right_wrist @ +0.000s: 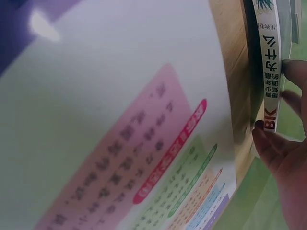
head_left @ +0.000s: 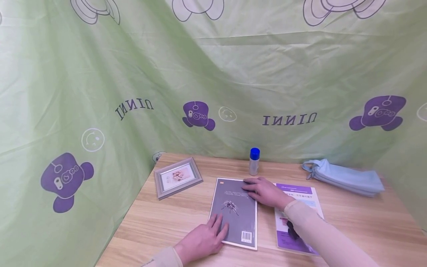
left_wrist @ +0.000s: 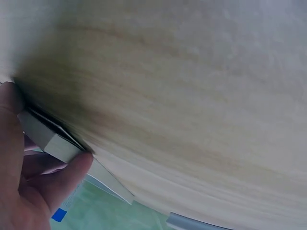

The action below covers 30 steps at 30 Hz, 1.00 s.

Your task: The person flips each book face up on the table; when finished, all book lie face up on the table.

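A grey book (head_left: pixel 233 227) with a spider picture and a barcode lies back cover up on the wooden table. At its lower left corner my left hand (head_left: pixel 201 241) grips it, fingers over the cover; the left wrist view shows thumb and fingertips on the book's edges (left_wrist: pixel 62 147). My right hand (head_left: pixel 267 192) holds the upper right side, fingertips on the cover. In the right wrist view its thumb and fingers pinch the book around the white spine (right_wrist: pixel 270 62). Beneath my right forearm is a purple and white workbook (head_left: pixel 290 244), partly hidden by the sleeve.
A picture frame (head_left: pixel 159 185) lies at the table's back left. Behind the book stands a small clear bottle (head_left: pixel 254 166) with a blue cap. A light blue pencil case (head_left: pixel 350 178) rests at the back right. Green printed fabric (head_left: pixel 233 74) hangs around the table's far sides.
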Each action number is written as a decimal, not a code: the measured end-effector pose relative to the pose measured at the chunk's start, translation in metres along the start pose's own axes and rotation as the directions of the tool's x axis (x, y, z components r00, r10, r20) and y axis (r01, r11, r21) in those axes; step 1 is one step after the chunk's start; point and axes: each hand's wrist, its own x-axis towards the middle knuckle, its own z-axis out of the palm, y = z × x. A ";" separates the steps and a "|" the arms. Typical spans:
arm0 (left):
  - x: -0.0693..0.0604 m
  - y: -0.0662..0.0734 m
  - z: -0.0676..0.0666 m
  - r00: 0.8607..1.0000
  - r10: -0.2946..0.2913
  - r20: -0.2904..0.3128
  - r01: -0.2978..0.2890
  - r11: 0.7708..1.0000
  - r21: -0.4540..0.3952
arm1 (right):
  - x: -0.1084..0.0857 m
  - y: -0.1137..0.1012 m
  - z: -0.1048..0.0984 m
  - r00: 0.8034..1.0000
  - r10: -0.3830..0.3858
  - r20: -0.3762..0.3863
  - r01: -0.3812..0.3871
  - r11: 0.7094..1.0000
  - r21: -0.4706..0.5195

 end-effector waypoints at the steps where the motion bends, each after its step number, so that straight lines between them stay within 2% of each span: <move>1: 0.000 0.000 0.000 1.000 0.012 -0.008 -0.012 1.000 0.005 | -0.001 0.000 0.000 1.000 -0.010 -0.002 0.010 1.000 0.001; 7: -0.002 -0.001 -0.003 0.996 0.084 -0.022 -0.083 0.995 0.052 | -0.002 0.001 -0.001 0.999 -0.047 -0.019 0.047 0.999 -0.007; 14: -0.005 -0.004 -0.005 0.990 0.142 -0.009 -0.141 0.987 0.075 | -0.002 0.001 -0.002 1.000 -0.026 0.002 0.026 1.000 -0.003; 21: -0.012 -0.008 -0.008 0.986 0.154 -0.061 -0.150 0.986 0.076 | -0.003 0.000 -0.003 0.999 -0.032 -0.008 0.032 0.999 -0.005; 26: -0.015 -0.013 -0.011 0.984 0.161 -0.075 -0.156 0.985 0.068 | -0.005 -0.002 -0.006 0.999 -0.044 -0.017 0.045 0.998 0.041; 30: -0.017 -0.015 -0.012 0.981 0.173 -0.090 -0.168 0.984 0.062 | -0.006 -0.002 -0.007 0.999 -0.051 0.003 0.050 0.997 0.066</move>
